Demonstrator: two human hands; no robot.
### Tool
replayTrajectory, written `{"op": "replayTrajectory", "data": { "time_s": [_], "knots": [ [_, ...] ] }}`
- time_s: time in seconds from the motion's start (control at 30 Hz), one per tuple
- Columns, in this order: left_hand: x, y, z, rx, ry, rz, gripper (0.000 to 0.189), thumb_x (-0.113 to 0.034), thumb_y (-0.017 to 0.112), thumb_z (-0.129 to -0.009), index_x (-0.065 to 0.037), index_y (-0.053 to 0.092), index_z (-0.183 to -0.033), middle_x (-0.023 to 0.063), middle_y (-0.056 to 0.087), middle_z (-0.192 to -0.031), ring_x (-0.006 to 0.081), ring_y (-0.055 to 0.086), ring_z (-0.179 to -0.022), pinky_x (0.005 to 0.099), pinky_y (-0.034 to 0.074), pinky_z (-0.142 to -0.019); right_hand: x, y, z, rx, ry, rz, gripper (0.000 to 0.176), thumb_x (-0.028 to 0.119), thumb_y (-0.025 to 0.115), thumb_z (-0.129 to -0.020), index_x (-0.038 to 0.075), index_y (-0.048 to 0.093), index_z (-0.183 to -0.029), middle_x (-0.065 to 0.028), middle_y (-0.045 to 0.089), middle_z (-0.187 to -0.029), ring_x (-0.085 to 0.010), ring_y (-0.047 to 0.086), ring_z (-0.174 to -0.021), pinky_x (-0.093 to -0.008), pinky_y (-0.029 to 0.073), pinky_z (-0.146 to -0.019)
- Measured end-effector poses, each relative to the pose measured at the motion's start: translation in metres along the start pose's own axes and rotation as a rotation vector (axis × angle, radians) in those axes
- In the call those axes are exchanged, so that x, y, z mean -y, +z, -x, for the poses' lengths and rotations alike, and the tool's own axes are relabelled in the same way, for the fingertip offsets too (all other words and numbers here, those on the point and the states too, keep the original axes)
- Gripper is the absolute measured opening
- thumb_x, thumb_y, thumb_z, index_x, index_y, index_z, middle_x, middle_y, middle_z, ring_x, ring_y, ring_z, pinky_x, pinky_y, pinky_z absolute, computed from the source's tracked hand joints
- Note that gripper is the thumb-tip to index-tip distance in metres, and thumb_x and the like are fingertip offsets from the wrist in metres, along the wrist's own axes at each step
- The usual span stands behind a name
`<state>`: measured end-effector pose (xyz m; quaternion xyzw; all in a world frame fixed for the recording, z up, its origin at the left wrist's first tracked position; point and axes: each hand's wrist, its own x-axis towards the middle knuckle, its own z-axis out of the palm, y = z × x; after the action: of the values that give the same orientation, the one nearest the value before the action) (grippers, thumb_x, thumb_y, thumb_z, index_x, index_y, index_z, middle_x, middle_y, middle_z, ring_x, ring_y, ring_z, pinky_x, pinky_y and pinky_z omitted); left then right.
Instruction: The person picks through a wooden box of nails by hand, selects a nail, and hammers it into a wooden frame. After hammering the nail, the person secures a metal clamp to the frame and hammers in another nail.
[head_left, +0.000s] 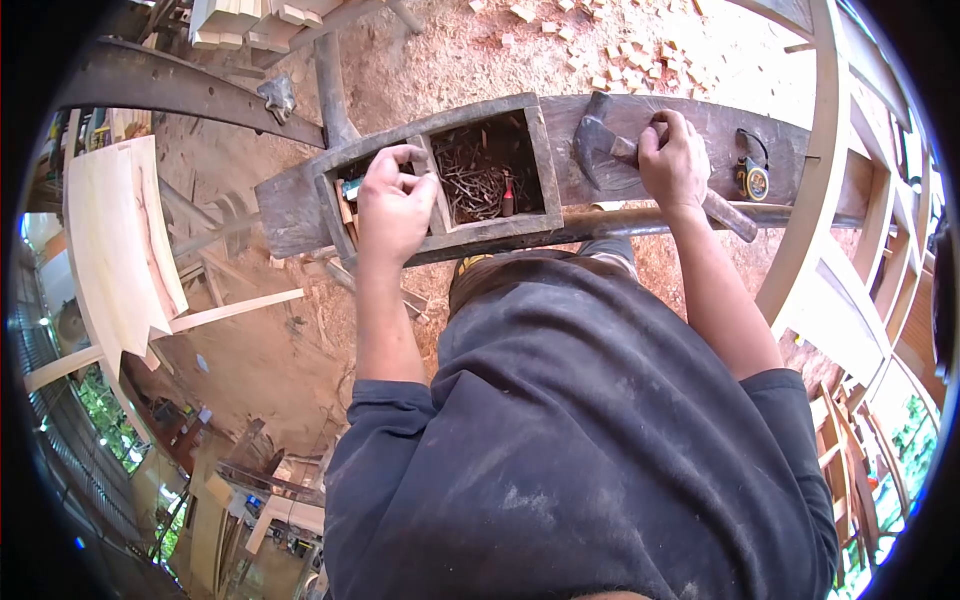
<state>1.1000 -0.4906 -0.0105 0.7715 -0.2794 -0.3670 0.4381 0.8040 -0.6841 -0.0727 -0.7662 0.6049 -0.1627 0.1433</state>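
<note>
My left hand (393,205) is over the left compartment of a wooden box (543,150), near the divider. Its thumb and fingers are curled together in a pinch; what they hold, if anything, is too small to make out. Many nails (470,180) fill the right compartment, along with a small red-tipped tool (508,195). Under my left hand, a teal item (350,188) partly shows. My right hand (676,165) is closed around the handle of a hammer (598,140), which lies on the dark plank (560,110) with its head pointing left.
A yellow-and-black tape measure (755,180) lies on the plank, right of the hammer. Curved timber ribs (825,150) rise at the right. Small wood offcuts (630,65) litter the ground ahead. Pale boards (115,240) stand at the left, near a dark metal beam (190,88).
</note>
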Motion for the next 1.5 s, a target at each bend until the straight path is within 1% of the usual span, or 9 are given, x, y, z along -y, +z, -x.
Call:
{"op": "replayTrajectory", "data": {
  "time_s": [0.13,0.2,0.43,0.6,0.8,0.97,1.37,1.4,1.5],
  "knots": [
    [-0.001,0.019,-0.005,-0.147,0.549,-0.537,0.012,-0.001,0.073,-0.082,0.001,0.063,-0.076,0.0079,0.074,-0.114,0.0197,0.068,-0.08,0.032,0.052,-0.065,0.004,-0.001,0.0,0.012,0.017,0.033,0.026,0.027,0.06,-0.091,0.012,0.068,-0.111,-0.0143,0.07,-0.106,-0.0362,0.066,-0.102,-0.0473,0.052,-0.091],
    [0.007,0.028,-0.011,-0.068,0.651,-0.541,0.006,-0.006,0.075,-0.082,-0.002,0.07,-0.083,0.0072,0.076,-0.108,0.0235,0.068,-0.089,0.0356,0.051,-0.074,0.003,-0.002,0.0,0.022,0.021,0.036,0.026,0.027,0.06,-0.091,0.012,0.068,-0.111,-0.0144,0.07,-0.106,-0.0361,0.066,-0.102,-0.0473,0.052,-0.091],
    [0.005,0.044,-0.005,0.098,0.622,-0.737,0.014,-0.014,0.073,-0.08,-0.013,0.079,-0.093,0.0028,0.075,-0.089,0.0212,0.065,-0.098,0.0447,0.04,-0.094,0.0,-0.001,0.0,0.013,0.027,0.008,0.025,0.027,0.06,-0.091,0.013,0.068,-0.109,-0.0135,0.07,-0.105,-0.036,0.066,-0.101,-0.047,0.052,-0.09],
    [0.005,0.024,-0.004,0.179,0.652,-0.895,0.011,-0.006,0.062,-0.071,-0.011,0.071,-0.072,0.0035,0.07,-0.078,0.0211,0.065,-0.094,0.0437,0.037,-0.091,-0.002,0.001,0.0,0.001,0.002,0.011,0.024,0.027,0.06,-0.091,0.013,0.067,-0.11,-0.013,0.07,-0.104,-0.0352,0.066,-0.101,-0.0457,0.052,-0.09],
    [0.004,0.0,-0.009,0.032,0.778,-0.735,0.009,-0.006,0.068,-0.074,-0.011,0.073,-0.08,-0.0001,0.073,-0.087,0.0213,0.065,-0.093,0.0409,0.038,-0.09,-0.001,0.0,0.001,0.001,0.013,0.024,0.025,0.027,0.059,-0.091,0.013,0.067,-0.109,-0.0127,0.07,-0.104,-0.0351,0.066,-0.102,-0.046,0.052,-0.09],
    [0.004,0.027,-0.007,0.142,0.758,-0.763,0.013,-0.016,0.079,-0.076,-0.011,0.075,-0.088,0.0001,0.075,-0.096,0.0205,0.064,-0.1,0.0421,0.037,-0.094,-0.001,0.0,0.001,-0.009,-0.001,0.026,0.024,0.027,0.058,-0.091,0.013,0.068,-0.109,-0.0127,0.07,-0.104,-0.0352,0.066,-0.102,-0.0459,0.052,-0.09],
    [-0.015,0.036,-0.006,0.326,0.497,-1.04,0.01,-0.011,0.068,-0.082,-0.005,0.065,-0.075,0.0135,0.068,-0.087,0.0345,0.066,-0.1,0.0469,0.046,-0.087,-0.002,0.001,0.001,-0.016,0.015,0.028,0.024,0.028,0.059,-0.09,0.014,0.068,-0.108,-0.0124,0.07,-0.105,-0.0348,0.066,-0.103,-0.0452,0.052,-0.091],
    [-0.013,0.029,-0.008,0.286,0.552,-1.056,0.007,-0.01,0.068,-0.085,-0.003,0.069,-0.082,0.0145,0.07,-0.085,0.0313,0.068,-0.089,0.0439,0.049,-0.081,-0.001,0.001,0.001,-0.024,0.002,0.03,0.025,0.028,0.059,-0.09,0.014,0.068,-0.108,-0.0122,0.07,-0.105,-0.0349,0.066,-0.103,-0.0454,0.052,-0.091],
    [-0.027,0.012,-0.004,0.319,0.044,-0.506,0.013,-0.006,0.068,-0.09,0.003,0.072,-0.099,0.0066,0.069,-0.073,0.0117,0.063,-0.067,0.0292,0.05,-0.063,-0.003,0.0,0.004,-0.049,-0.005,0.028,0.025,0.028,0.06,-0.089,0.014,0.068,-0.108,-0.0119,0.07,-0.104,-0.035,0.065,-0.103,-0.0456,0.052,-0.091]
  ]
}}
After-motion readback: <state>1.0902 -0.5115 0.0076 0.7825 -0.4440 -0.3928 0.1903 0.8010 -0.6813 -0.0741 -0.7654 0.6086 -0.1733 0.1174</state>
